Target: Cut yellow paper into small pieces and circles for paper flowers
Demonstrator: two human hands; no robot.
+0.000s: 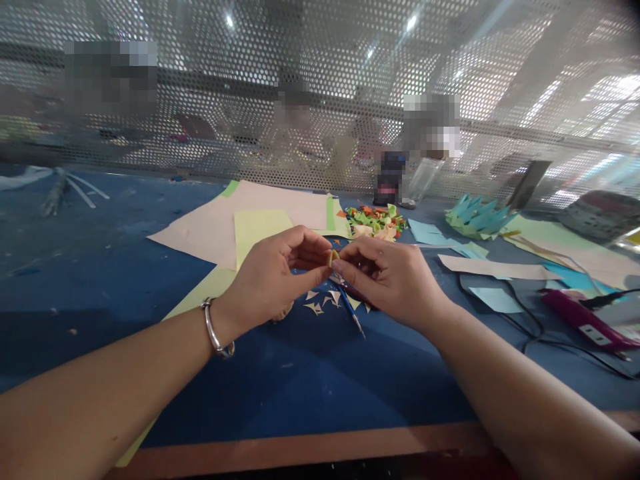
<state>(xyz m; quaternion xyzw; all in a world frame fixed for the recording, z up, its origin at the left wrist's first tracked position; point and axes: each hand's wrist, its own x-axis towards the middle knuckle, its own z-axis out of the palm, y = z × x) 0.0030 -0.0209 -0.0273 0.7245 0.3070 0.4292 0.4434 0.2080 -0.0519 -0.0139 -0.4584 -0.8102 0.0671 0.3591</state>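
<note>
Between the fingertips of both hands is a small folded piece of yellow paper (334, 256), mostly covered by the fingers. My left hand (275, 270), with a silver bangle on its wrist, pinches it from the left. From the right, my right hand (395, 277) pinches the same piece with thumb and forefinger. Below the hands, small pale paper scraps (315, 308) lie on the blue tabletop (280, 393). A thin blue pen-like tool (353, 313) with a metal tip lies beside them, its upper end hidden by the right hand.
Behind the hands are a pile of orange, green and peach paper bits (377, 221) and large pink sheets (210, 227). To the right stand a blue spiky paper piece (477, 217), a purple power strip (583, 320) and its black cable. A perforated metal screen (320, 153) closes the back.
</note>
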